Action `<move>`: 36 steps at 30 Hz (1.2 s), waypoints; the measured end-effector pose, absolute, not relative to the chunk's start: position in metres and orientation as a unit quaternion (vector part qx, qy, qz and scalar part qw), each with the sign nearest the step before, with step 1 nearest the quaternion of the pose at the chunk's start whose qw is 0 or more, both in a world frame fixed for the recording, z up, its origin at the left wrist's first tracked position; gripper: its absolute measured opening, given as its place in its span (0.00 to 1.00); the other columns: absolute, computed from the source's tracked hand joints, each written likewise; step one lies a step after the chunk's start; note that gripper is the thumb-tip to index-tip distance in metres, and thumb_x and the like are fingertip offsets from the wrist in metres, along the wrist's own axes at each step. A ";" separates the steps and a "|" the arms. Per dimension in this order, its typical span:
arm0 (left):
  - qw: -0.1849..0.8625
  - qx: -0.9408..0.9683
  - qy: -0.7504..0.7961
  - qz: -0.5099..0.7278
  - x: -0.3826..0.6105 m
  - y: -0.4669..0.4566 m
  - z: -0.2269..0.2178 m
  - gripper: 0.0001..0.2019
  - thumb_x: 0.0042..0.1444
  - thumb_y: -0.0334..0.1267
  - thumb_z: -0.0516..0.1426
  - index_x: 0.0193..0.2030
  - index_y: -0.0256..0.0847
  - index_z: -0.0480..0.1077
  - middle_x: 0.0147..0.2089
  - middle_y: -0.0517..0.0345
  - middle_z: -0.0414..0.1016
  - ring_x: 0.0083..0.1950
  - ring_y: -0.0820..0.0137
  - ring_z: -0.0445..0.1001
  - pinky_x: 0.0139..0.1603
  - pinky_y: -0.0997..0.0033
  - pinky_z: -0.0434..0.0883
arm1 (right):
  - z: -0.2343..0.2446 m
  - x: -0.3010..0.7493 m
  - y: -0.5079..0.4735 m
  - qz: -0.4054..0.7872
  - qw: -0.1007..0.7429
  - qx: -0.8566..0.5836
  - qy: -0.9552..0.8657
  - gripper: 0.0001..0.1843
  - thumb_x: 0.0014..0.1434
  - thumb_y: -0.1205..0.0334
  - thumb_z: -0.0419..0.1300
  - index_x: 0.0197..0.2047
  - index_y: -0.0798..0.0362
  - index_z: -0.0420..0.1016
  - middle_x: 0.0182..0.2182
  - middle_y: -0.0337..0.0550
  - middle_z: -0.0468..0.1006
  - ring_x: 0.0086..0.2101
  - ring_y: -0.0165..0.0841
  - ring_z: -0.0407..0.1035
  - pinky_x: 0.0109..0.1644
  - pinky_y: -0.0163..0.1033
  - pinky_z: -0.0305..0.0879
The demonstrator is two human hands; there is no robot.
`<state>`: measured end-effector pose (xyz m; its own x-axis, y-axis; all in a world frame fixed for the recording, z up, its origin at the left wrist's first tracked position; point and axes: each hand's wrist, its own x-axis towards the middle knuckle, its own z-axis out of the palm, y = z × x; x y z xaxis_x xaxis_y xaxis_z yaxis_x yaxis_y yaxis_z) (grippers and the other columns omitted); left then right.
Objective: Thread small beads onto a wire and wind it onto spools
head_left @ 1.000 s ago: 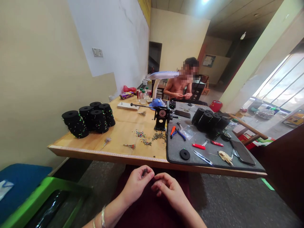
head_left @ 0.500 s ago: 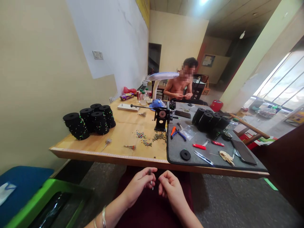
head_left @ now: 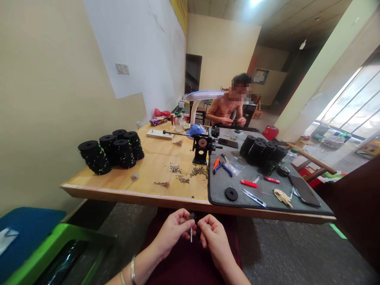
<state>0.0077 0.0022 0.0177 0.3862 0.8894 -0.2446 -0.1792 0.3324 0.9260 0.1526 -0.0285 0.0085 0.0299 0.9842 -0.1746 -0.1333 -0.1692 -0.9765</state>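
My left hand [head_left: 172,231] and my right hand [head_left: 214,236] meet over my lap, just below the front edge of the wooden table [head_left: 142,180]. Between the pinched fingers of both hands is a small thin piece with a dark tuft on top and a pale stem [head_left: 191,229]. The left fingers grip it from the left and the right fingertips pinch close beside it. A bangle sits on my left wrist.
Stacks of black spools [head_left: 111,154] stand at the table's left, more spools [head_left: 263,152] on the grey mat [head_left: 219,194]. A small winding machine [head_left: 202,148], scattered beads [head_left: 181,172], pliers [head_left: 221,165], scissors [head_left: 252,196] and a phone [head_left: 304,190] lie about. Another person [head_left: 228,111] sits at the far end.
Both hands have risen slightly and drawn together. The thin piece, barely visible a second ago, now hangs in plain view between the fingertips.
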 end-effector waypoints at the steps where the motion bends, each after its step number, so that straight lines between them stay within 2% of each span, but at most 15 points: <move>1: 0.707 0.440 0.405 0.378 0.008 0.002 0.017 0.14 0.46 0.41 0.63 0.29 0.38 0.63 0.26 0.58 0.75 0.27 0.72 0.73 0.26 0.75 0.67 | 0.009 0.152 -0.028 0.558 0.496 -0.520 -0.414 0.22 0.50 0.43 0.61 0.25 0.54 0.64 0.09 0.28 0.62 0.11 0.21 0.48 0.19 0.29 0.43; 12: 0.647 0.507 0.427 0.378 0.012 0.001 0.011 0.15 0.44 0.42 0.63 0.24 0.38 0.60 0.21 0.66 0.65 0.21 0.77 0.65 0.23 0.76 0.65 | 0.009 0.149 -0.023 0.522 0.485 -0.539 -0.449 0.20 0.48 0.44 0.62 0.24 0.53 0.64 0.09 0.29 0.63 0.11 0.22 0.51 0.16 0.29 0.45; 23: 0.609 0.535 0.439 0.387 0.015 -0.002 0.012 0.11 0.44 0.36 0.61 0.22 0.40 0.59 0.17 0.69 0.62 0.17 0.77 0.62 0.18 0.78 0.61 | 0.005 0.149 -0.024 0.456 0.465 -0.558 -0.515 0.17 0.52 0.48 0.59 0.25 0.53 0.66 0.10 0.30 0.63 0.12 0.23 0.53 0.17 0.30 0.47; 28: 0.674 0.468 0.424 0.384 0.014 -0.002 0.011 0.13 0.44 0.38 0.63 0.25 0.39 0.60 0.21 0.67 0.65 0.20 0.77 0.66 0.22 0.77 0.65 | 0.003 0.148 -0.023 0.513 0.480 -0.536 -0.468 0.17 0.51 0.47 0.60 0.25 0.52 0.62 0.09 0.27 0.60 0.11 0.22 0.50 0.16 0.29 0.44; 32: 0.764 0.369 0.382 0.367 0.011 -0.003 0.012 0.13 0.44 0.38 0.65 0.33 0.38 0.65 0.27 0.63 0.71 0.27 0.76 0.70 0.30 0.75 0.69 | 0.001 0.149 -0.023 0.548 0.491 -0.528 -0.425 0.19 0.49 0.46 0.62 0.25 0.52 0.62 0.08 0.27 0.61 0.11 0.21 0.49 0.17 0.29 0.45; 36: 0.779 0.360 0.373 0.354 0.010 -0.001 0.009 0.12 0.45 0.39 0.65 0.31 0.36 0.68 0.28 0.60 0.72 0.29 0.75 0.71 0.32 0.75 0.68 | 0.000 0.150 -0.023 0.567 0.490 -0.520 -0.409 0.21 0.47 0.44 0.62 0.26 0.53 0.64 0.09 0.27 0.62 0.11 0.22 0.49 0.18 0.29 0.45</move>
<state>0.0097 -0.0009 0.0088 0.4721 0.8189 -0.3265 -0.2828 0.4915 0.8237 0.1503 -0.0232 0.0004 0.0217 0.9817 -0.1894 -0.1311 -0.1850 -0.9739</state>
